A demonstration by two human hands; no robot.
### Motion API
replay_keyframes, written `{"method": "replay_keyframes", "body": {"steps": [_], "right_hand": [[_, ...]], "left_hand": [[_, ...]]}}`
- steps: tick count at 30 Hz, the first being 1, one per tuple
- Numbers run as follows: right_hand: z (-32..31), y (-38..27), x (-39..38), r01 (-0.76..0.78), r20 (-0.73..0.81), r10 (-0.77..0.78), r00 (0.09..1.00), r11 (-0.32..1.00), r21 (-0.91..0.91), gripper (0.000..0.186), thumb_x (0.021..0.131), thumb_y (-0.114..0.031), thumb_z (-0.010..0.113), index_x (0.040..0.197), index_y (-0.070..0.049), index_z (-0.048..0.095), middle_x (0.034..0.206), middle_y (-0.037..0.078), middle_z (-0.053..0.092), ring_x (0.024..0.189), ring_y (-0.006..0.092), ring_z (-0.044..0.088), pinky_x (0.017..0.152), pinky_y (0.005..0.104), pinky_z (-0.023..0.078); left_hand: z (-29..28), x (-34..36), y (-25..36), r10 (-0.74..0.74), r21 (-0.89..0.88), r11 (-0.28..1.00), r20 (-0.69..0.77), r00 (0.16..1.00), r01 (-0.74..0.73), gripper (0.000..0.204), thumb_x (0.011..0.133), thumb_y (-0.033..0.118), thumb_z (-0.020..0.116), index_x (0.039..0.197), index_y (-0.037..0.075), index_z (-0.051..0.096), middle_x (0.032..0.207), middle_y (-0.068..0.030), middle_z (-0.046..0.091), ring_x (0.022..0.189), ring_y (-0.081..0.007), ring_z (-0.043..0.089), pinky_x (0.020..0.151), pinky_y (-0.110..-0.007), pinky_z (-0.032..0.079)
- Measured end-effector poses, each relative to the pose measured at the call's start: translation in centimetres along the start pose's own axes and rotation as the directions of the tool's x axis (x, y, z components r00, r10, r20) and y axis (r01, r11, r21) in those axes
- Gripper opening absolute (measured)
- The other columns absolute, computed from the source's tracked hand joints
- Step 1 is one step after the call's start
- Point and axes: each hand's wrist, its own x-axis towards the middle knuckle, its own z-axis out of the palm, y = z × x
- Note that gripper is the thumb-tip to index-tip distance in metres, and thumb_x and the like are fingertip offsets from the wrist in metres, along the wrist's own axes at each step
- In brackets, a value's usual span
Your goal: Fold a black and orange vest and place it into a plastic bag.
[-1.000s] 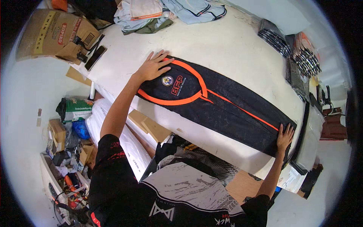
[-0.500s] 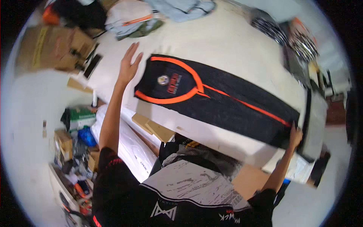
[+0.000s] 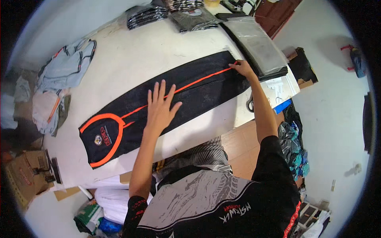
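A black garment (image 3: 190, 99) lies lengthwise on the white table, with an orange rounded collar at its left end, a small round emblem inside it and a narrow orange strip along its length. My left hand (image 3: 162, 105) rests on the middle of the garment, fingers spread over the strip. Near the garment's far right end, my right hand (image 3: 240, 69) is closed, pinching the fabric at the orange strip. Black scissor handles (image 3: 250, 105) show beside my right forearm, partly hidden. A stack of clear plastic sleeves (image 3: 256, 43) lies just beyond my right hand.
Folded bagged items (image 3: 145, 16) line the table's (image 3: 99, 67) back. Pale clothes (image 3: 65, 69) lie at the left, with a cardboard box (image 3: 25, 174) and black phone (image 3: 53, 168) nearer. Below the edge are white rolls (image 3: 111, 204); bags (image 3: 291, 146) lie on the right.
The view has swung right. My left hand has lifted from the collar end and now rests mid-garment. My right hand has changed from lying flat at the right end to pinching there.
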Motion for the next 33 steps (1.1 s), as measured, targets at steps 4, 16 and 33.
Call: {"method": "replay_keyframes", "body": {"steps": [4,16,33], "right_hand": [[-1.4,-0.5,-1.4,0.022,-0.075,-0.013,0.997,0.992,0.121,0.038,0.081,-0.034,0.076,0.083,0.003,0.068,0.067,0.005,0.06,0.066,0.0113,0.054,0.062,0.0328,0.045],[5.6,-37.6,-20.3,0.695,-0.146,-0.686,0.713,0.663,0.278,0.035,0.074,-0.024,0.072,0.099,-0.001,0.067,0.086,0.02,0.067,0.086,0.0393,0.064,0.076,0.0457,0.051],[13.5,-14.6,-6.9,0.03,0.187,-0.055,0.981,0.991,0.133,0.025,0.078,-0.026,0.075,0.082,-0.002,0.07,0.072,0.017,0.067,0.068,0.0292,0.066,0.064,0.0393,0.05]], "left_hand": [[4.2,-0.7,0.6,0.006,0.031,0.999,0.097,0.995,-0.009,0.064,0.094,0.049,0.053,0.144,0.01,0.044,0.153,-0.0225,0.029,0.142,-0.0411,0.026,0.114,-0.057,0.019],[-3.5,-3.3,-3.1,-0.345,-0.527,-0.739,-0.24,0.907,-0.42,0.054,0.101,0.047,0.045,0.13,0.001,0.051,0.122,-0.0132,0.059,0.113,-0.0226,0.057,0.102,-0.04,0.042],[-3.5,-9.4,-10.6,-0.855,-0.781,-0.059,0.361,0.373,0.621,0.025,0.086,0.024,0.073,0.09,0.0,0.067,0.067,0.0041,0.05,0.059,-0.0071,0.044,0.05,-0.027,0.035]]}}
